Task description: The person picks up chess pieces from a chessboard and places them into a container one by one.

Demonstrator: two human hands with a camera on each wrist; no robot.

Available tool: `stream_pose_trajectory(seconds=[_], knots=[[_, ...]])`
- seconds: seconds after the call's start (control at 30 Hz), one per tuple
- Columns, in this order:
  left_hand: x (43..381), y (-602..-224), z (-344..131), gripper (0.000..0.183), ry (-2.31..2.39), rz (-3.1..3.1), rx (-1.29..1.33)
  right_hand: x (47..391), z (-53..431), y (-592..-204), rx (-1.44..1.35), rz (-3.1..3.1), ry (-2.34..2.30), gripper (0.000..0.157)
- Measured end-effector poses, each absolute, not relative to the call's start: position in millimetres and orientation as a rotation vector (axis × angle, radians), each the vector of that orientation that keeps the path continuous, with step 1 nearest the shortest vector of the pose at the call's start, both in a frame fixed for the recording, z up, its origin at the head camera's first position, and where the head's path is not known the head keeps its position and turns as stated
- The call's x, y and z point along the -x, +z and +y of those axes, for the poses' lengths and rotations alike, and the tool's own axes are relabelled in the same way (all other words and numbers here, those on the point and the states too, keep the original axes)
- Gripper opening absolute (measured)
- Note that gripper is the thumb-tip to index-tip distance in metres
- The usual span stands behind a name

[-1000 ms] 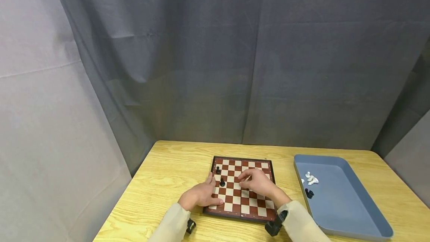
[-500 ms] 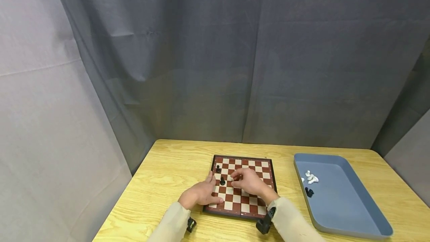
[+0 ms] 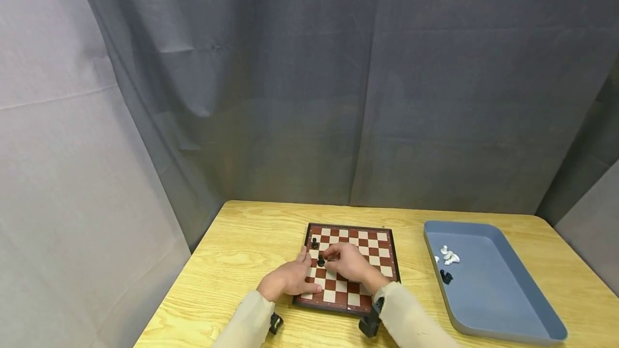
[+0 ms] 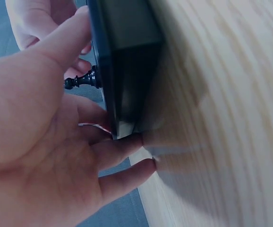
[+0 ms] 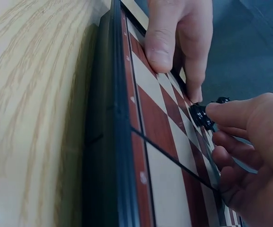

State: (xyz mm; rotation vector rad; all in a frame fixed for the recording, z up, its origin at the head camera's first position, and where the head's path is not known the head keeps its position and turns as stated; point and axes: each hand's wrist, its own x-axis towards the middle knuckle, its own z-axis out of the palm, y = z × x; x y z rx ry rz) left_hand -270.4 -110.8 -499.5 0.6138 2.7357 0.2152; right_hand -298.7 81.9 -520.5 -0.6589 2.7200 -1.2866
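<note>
A red-and-cream chessboard (image 3: 354, 236) lies on the table. My left hand (image 3: 290, 278) rests at its left edge, thumb over the near corner; the left wrist view shows two fingertips touching the wood. My right hand (image 3: 352, 263) is over the board, with bent forefinger and thumb spread just beside a black chess piece (image 3: 321, 262). In the right wrist view the thumb partly covers that black chess piece (image 5: 201, 117), and whether it touches cannot be told. An upright, round-headed black chess piece (image 4: 84, 79) shows in the left wrist view. Another black chess piece (image 3: 315, 243) stands farther back.
To the right stands a blue-grey tray (image 3: 512, 262). Several white chess pieces (image 3: 451, 257) and some black chess pieces (image 3: 446, 277) lie along its left side. A grey curtain (image 3: 300, 95) hangs behind the wooden table (image 3: 261, 230).
My right hand has moved left across the board to the nearer black chess piece. My left hand and the chess pieces have stayed in place.
</note>
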Motion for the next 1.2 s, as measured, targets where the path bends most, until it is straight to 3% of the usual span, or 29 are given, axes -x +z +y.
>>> stream_pose_trajectory(seconds=[0.47, 0.9, 1.2], knots=[[271.4, -500.1, -112.4, 0.096, 0.231, 2.727, -0.602, 300.6, 66.6, -526.3, 0.756, 2.842, -1.075, 0.023], [271.9, -496.9, -111.4, 0.096, 0.228, 2.728, -0.614, 299.7, 70.8, -522.6, 0.781, 2.869, -1.078, 0.011], [272.8, -499.4, -113.0, 0.096, 0.237, 2.729, -0.620, 294.8, 82.6, -517.5, 0.751, 2.793, -1.183, 0.012]])
